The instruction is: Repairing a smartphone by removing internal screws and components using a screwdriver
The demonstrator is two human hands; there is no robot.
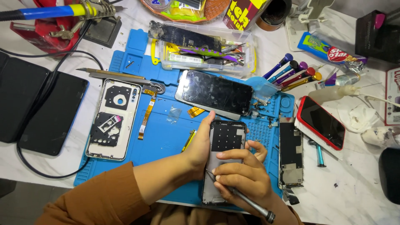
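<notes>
An opened phone frame (pixel 225 139) with a black plate inside lies upright on the blue work mat (pixel 164 141). My left hand (pixel 199 146) grips its left edge, thumb up along the side. My right hand (pixel 241 175) rests over the frame's lower half and holds a thin grey screwdriver (pixel 246 200) like a pen, its tip touching the frame's lower left part. A detached black screen (pixel 214 93) lies just above the frame.
An open phone back shell (pixel 112 118) and orange flex cable (pixel 146 114) lie left on the mat. A red phone (pixel 321 121), a circuit-board frame (pixel 290 154), several screwdrivers (pixel 291 75), a clear parts box (pixel 204 48) and a soldering iron (pixel 58 10) surround it.
</notes>
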